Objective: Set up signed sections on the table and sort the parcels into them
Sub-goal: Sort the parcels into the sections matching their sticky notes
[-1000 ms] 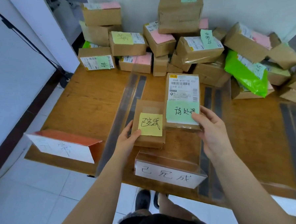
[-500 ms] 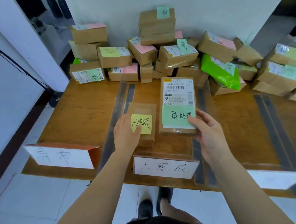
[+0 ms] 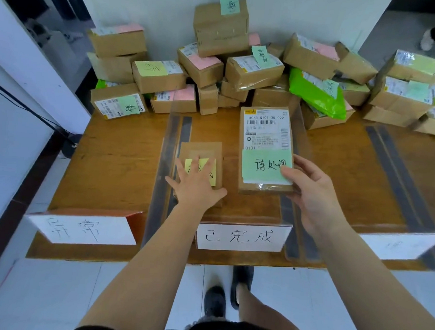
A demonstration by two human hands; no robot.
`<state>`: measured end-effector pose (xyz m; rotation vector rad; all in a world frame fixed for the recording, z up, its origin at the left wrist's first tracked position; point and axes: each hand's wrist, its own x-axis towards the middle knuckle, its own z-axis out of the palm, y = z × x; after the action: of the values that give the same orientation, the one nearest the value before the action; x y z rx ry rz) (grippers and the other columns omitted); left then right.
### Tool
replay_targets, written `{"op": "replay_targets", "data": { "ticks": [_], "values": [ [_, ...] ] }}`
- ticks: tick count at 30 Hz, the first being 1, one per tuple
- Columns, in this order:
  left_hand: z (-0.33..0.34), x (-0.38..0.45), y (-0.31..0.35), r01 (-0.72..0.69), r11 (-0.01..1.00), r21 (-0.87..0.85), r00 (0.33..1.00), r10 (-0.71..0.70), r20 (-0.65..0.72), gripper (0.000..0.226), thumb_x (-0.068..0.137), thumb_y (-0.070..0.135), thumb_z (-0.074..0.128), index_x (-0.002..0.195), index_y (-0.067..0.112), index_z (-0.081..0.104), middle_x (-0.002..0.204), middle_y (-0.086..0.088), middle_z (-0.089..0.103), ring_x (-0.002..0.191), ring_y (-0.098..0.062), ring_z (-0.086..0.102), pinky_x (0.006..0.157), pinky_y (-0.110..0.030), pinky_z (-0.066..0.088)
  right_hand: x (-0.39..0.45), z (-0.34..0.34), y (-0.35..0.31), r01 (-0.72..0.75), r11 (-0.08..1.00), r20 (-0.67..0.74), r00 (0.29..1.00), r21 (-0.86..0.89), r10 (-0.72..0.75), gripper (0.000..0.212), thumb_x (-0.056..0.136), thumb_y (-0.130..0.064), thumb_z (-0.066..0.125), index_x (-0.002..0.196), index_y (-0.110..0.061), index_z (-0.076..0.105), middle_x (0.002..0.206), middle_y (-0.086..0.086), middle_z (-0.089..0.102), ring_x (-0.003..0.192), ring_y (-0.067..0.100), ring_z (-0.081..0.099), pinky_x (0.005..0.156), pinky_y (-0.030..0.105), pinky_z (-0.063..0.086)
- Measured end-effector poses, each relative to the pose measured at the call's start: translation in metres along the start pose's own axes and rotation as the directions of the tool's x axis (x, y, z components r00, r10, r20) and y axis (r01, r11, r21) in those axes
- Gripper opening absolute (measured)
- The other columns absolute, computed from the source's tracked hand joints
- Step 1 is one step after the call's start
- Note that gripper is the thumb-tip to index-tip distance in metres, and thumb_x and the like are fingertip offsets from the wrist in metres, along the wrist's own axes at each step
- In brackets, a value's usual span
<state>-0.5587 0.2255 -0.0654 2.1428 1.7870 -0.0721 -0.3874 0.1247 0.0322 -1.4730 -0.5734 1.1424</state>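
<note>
Brown table (image 3: pixel 116 159) is carrying signed sections. Centre-left of frame, the left hand (image 3: pixel 197 186) is pressing flat, fingers straight, on a small parcel (image 3: pixel 207 151), seating it. Centre-right, the right hand (image 3: pixel 313 195) is gripping the labelled parcel (image 3: pixel 266 132), likely to re-sort it.

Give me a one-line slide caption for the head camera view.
Left hand flat on a yellow-noted parcel, right hand gripping a green-noted parcel, behind the middle section sign.
</note>
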Motion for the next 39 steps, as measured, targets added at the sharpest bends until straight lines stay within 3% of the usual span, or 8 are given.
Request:
{"op": "replay_targets", "data": {
  "ticks": [8, 20, 22, 23, 25, 30, 32, 39],
  "values": [
    [-0.005, -0.007, 0.002, 0.026, 1.000, -0.013, 0.995, -0.027, -0.092, 0.076, 0.077, 0.058, 0.059, 0.142, 0.035, 0.028, 0.156, 0.002, 0.011, 0.140, -0.034, 0.010, 0.106, -0.060, 0.025, -0.001, 0.001, 0.003, -0.009, 1.000, -0.015, 1.000, 0.005, 0.009, 0.024, 0.088, -0.012, 0.063, 0.103, -0.030, 0.059, 0.094, -0.007, 0.074, 0.093, 0.013, 0.069, 0.090, 0.038, 0.054],
    [-0.010, -0.017, -0.004, 0.114, 0.993, 0.030, 0.989, -0.110, -0.096, 0.068, 0.083, 0.057, 0.054, 0.142, 0.033, 0.029, 0.157, 0.000, 0.016, 0.144, -0.033, 0.007, 0.110, -0.063, 0.007, -0.011, 0.008, -0.002, -0.002, 1.000, -0.030, 1.000, 0.005, 0.002, 0.032, 0.088, -0.013, 0.063, 0.117, -0.024, 0.056, 0.099, -0.005, 0.072, 0.096, 0.015, 0.068, 0.088, 0.037, 0.055],
    [-0.019, -0.023, 0.004, 0.056, 0.992, -0.112, 0.986, -0.072, -0.150, 0.060, 0.088, 0.055, 0.049, 0.141, 0.031, 0.035, 0.155, 0.001, 0.024, 0.144, -0.028, 0.015, 0.111, -0.061, 0.006, -0.015, 0.006, -0.003, 0.011, 1.000, -0.044, 0.999, 0.011, -0.010, 0.031, 0.088, -0.013, 0.063, 0.116, -0.024, 0.056, 0.097, -0.005, 0.073, 0.095, 0.015, 0.069, 0.087, 0.036, 0.056],
    [-0.025, -0.027, 0.010, 0.007, 0.950, -0.312, 0.986, -0.059, -0.158, 0.057, 0.090, 0.052, 0.049, 0.140, 0.029, 0.037, 0.152, 0.001, 0.030, 0.142, -0.024, 0.023, 0.113, -0.058, 0.011, -0.017, 0.005, -0.003, 0.018, 1.000, -0.049, 0.999, 0.018, -0.017, 0.031, 0.088, -0.013, 0.063, 0.116, -0.024, 0.056, 0.097, -0.005, 0.073, 0.094, 0.014, 0.069, 0.086, 0.035, 0.056],
    [-0.041, -0.040, 0.028, -0.084, 0.683, -0.726, 0.991, -0.015, -0.130, 0.049, 0.094, 0.044, 0.048, 0.139, 0.026, 0.040, 0.147, 0.003, 0.039, 0.137, -0.017, 0.033, 0.113, -0.043, 0.028, -0.023, 0.000, -0.005, 0.037, 0.998, -0.057, 0.998, 0.041, -0.035, 0.030, 0.088, -0.013, 0.063, 0.116, -0.024, 0.056, 0.099, -0.004, 0.073, 0.094, 0.014, 0.069, 0.085, 0.035, 0.057],
    [-0.075, -0.079, 0.079, -0.064, 0.253, -0.965, 0.988, 0.156, -0.025, 0.036, 0.096, 0.037, 0.044, 0.132, 0.032, 0.043, 0.130, 0.007, 0.055, 0.112, -0.009, 0.055, 0.081, -0.022, 0.052, -0.040, -0.023, -0.009, 0.092, 0.990, -0.085, 0.993, 0.109, -0.083, 0.024, 0.087, -0.012, 0.064, 0.104, -0.028, 0.058, 0.097, -0.002, 0.074, 0.092, 0.014, 0.070, 0.079, 0.031, 0.059],
    [-0.080, -0.092, 0.095, -0.086, 0.187, -0.979, 0.973, 0.229, -0.042, 0.033, 0.094, 0.029, 0.051, 0.126, 0.035, 0.044, 0.124, 0.009, 0.058, 0.100, -0.005, 0.061, 0.063, -0.014, 0.051, -0.046, -0.038, -0.012, 0.123, 0.980, -0.109, 0.988, 0.154, -0.107, 0.025, 0.087, -0.010, 0.063, 0.105, -0.027, 0.057, 0.094, -0.003, 0.074, 0.091, 0.014, 0.071, 0.076, 0.029, 0.059],
    [-0.073, -0.130, 0.167, -0.181, 0.219, -0.959, 0.938, 0.333, -0.101, 0.046, 0.085, 0.011, 0.066, 0.120, 0.034, 0.048, 0.110, 0.020, 0.056, 0.084, 0.005, 0.066, 0.071, -0.023, 0.058, -0.065, -0.116, -0.023, 0.175, 0.968, -0.189, 0.972, 0.177, -0.142, 0.028, 0.087, -0.016, 0.065, 0.111, -0.028, 0.057, 0.090, -0.007, 0.074, 0.090, 0.012, 0.070, 0.077, 0.030, 0.059]
  ]
}}
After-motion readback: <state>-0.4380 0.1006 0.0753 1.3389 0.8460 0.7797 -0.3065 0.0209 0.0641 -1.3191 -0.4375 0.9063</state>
